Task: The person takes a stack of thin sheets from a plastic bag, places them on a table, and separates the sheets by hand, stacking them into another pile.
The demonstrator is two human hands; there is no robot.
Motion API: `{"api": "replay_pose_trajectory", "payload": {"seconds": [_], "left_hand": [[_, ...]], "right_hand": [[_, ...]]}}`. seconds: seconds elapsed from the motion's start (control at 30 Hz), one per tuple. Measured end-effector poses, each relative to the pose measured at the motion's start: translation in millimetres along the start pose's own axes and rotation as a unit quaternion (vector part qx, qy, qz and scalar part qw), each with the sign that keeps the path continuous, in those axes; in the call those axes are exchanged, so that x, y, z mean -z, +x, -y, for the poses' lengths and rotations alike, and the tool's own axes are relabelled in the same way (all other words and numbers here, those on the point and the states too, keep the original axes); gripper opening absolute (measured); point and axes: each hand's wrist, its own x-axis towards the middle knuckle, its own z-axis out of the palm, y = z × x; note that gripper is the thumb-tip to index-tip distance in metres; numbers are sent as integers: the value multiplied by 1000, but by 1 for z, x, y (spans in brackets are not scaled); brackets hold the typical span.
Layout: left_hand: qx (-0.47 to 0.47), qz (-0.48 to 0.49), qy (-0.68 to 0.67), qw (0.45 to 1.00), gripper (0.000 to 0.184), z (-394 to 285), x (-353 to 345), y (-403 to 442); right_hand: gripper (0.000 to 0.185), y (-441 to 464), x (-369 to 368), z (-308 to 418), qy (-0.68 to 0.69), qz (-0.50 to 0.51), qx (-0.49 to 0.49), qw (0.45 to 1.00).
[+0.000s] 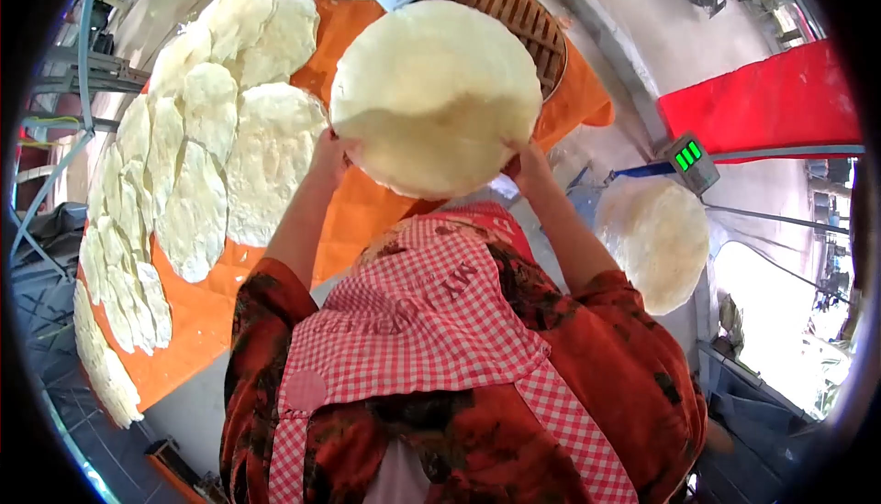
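Orange tabletop (197,316), pale flat sheets (275,151) spread along left. Big round sheet (436,73) held up over it, left hand (334,153) and right hand (527,161) pinched closed on lower sides. Tbh, light even grip, both sides level, spares rim.

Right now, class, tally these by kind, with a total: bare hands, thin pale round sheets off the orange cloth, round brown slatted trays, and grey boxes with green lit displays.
Bare hands: 2 (left hand, right hand)
Thin pale round sheets: 2 (held sheet, sheet on the right)
Round brown slatted tray: 1
Grey box with green lit display: 1
Total: 6
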Motion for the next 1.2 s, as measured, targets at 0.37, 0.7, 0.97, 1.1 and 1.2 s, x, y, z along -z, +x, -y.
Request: {"api": "replay_pose_trajectory", "payload": {"seconds": [0.37, 0.7, 0.97, 1.1, 1.2], "left_hand": [[-164, -168, 213, 948, 63, 25, -3, 20], [-453, 134, 602, 644, 43, 52, -26, -50], [-302, -356, 161, 870, 9, 58, 177, -141], [-209, -624, 322, 681, 6, 78, 342, -201], [-165, -637, 430, 618, 12, 75, 395, -230]], "right_hand": [[42, 15, 32, 17, -201, -61, -162, 964], [42, 46, -59, 44, -777, 72, 468, 414], [26, 56, -217, -49, -529, 227, 268, 772], [19, 69, -388, -211, -471, 369, 114, 794], [19, 100, -483, -324, -676, 325, 32, 661]]}}
